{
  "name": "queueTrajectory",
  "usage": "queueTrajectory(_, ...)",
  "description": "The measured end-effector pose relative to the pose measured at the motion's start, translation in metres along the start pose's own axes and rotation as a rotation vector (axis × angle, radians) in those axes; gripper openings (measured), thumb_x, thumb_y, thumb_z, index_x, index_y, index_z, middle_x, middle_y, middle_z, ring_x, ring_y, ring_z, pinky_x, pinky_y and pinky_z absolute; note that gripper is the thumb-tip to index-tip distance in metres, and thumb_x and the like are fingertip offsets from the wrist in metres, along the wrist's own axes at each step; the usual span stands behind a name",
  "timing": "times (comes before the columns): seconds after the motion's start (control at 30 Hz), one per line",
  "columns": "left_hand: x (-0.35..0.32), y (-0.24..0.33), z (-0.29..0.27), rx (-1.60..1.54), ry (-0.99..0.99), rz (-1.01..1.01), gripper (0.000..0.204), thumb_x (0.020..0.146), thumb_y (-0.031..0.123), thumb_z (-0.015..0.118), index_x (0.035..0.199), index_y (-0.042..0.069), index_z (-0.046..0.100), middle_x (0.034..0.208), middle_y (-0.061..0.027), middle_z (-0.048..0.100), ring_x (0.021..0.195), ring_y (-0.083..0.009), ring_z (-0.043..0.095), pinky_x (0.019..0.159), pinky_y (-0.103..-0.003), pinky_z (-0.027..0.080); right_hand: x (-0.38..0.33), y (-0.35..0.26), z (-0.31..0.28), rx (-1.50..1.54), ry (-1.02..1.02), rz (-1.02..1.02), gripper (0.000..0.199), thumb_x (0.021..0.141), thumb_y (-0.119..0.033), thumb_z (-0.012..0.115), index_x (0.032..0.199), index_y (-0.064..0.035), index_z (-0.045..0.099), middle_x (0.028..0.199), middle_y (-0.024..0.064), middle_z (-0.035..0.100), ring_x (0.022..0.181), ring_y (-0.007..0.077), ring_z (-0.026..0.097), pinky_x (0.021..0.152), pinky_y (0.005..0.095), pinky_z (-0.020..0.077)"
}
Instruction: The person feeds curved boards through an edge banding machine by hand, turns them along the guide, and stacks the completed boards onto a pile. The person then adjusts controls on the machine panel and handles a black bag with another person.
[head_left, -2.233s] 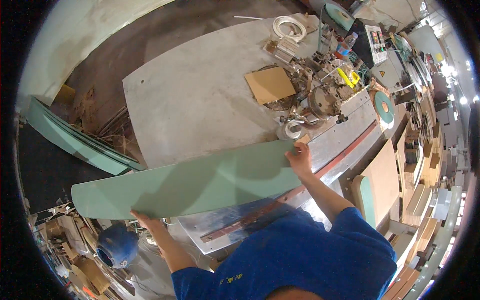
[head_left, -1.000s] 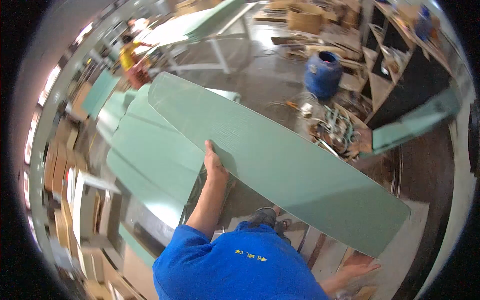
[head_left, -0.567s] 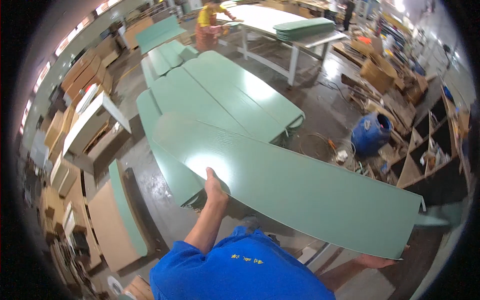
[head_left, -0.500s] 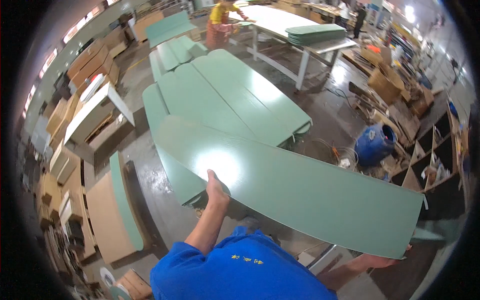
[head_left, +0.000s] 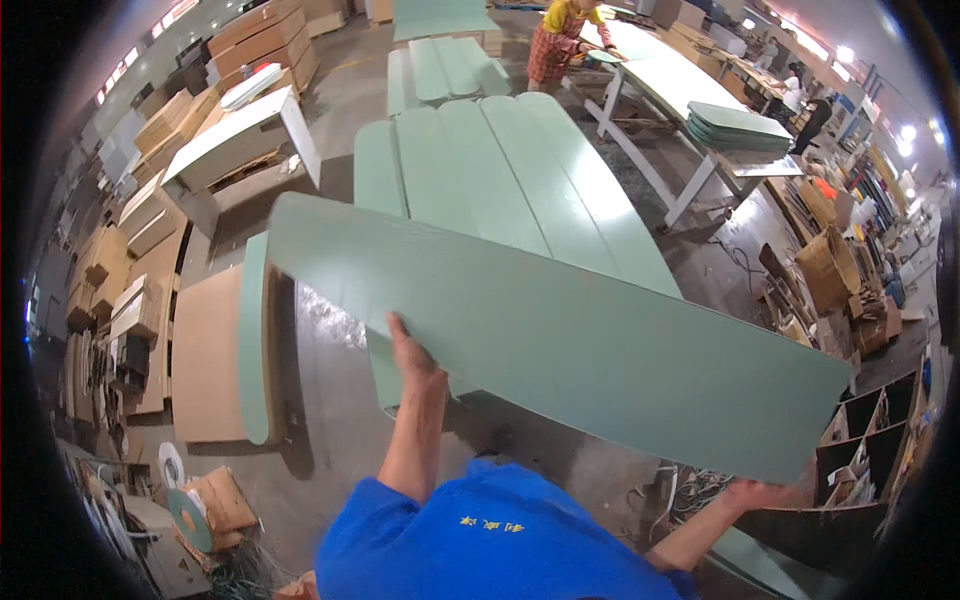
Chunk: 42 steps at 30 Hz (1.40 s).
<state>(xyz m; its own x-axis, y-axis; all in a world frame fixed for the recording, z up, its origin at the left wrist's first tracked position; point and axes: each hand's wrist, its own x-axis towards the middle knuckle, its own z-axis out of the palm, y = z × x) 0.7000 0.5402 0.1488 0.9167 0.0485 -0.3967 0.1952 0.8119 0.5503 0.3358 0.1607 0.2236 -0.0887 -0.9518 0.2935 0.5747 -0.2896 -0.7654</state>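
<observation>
A long pale-green panel (head_left: 560, 345), rounded at its far left end and cut straight at the right, is held up in front of my body. My left hand (head_left: 411, 349) grips its near edge left of the middle, thumb on top and the other fingers hidden underneath. Near the right end, my right hand (head_left: 762, 494) holds the panel's lower corner from below, its fingers partly hidden. Behind and below the held panel lies a stack of similar green panels (head_left: 465, 175), side by side, partly covered by it.
A brown board stack (head_left: 210, 350) with a green strip along its edge lies at left. A white desk-like frame (head_left: 235, 135) stands beyond it. At the far right, a co-worker (head_left: 552, 50) bends over a long white table (head_left: 660, 65) bearing stacked green panels (head_left: 738, 128). Cartons (head_left: 828, 268) lie at right.
My view has turned left, shifting the surroundings right. The held panel has swung left, its rounded end now clear of the stack's left edge, with both hands still gripping it.
</observation>
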Motion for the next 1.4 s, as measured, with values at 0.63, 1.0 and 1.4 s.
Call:
queueTrajectory(0.63, -0.107, 0.075, 0.065, 0.071, -0.051, 0.575, 0.078, 0.095, 0.064, 0.037, 0.147, 0.006, 0.030, 0.147, -0.0189, 0.034, 0.131, -0.0343, 0.039, 0.108, -0.050, 0.035, -0.077, 0.051, 0.279, -0.506, -1.543, -0.157, 0.053, 0.086, -0.044, 0.068, 0.125, -0.0086, 0.057, 0.116, 0.0140, 0.064, 0.106, 0.0326, 0.062, 0.092, 0.0416, 0.0490)
queueTrajectory(1.0, -0.130, 0.006, -0.089, 0.574, -0.077, 0.841, 0.066, 0.099, 0.043, 0.048, 0.147, 0.003, 0.027, 0.148, -0.0225, 0.032, 0.138, -0.0348, 0.032, 0.113, -0.052, 0.025, -0.142, 0.052, 0.255, -0.238, -2.013, 0.016, 0.059, 0.086, -0.041, 0.070, 0.136, -0.0221, 0.046, 0.073, 0.0141, 0.059, 0.070, 0.0369, 0.061, 0.065, 0.0420, 0.0491)
queueTrajectory(1.4, -0.195, 0.253, 0.024, 2.500, -0.337, 1.085, 0.064, 0.055, 0.034, 0.088, 0.104, 0.007, 0.057, 0.101, -0.0124, 0.060, 0.105, -0.0333, 0.055, 0.093, -0.052, 0.040, -0.207, 0.038, 0.272, -0.250, -2.220, -0.307, 0.061, 0.088, -0.040, 0.067, 0.141, -0.0201, 0.042, 0.076, 0.0150, 0.062, 0.070, 0.0366, 0.062, 0.064, 0.0446, 0.0506)
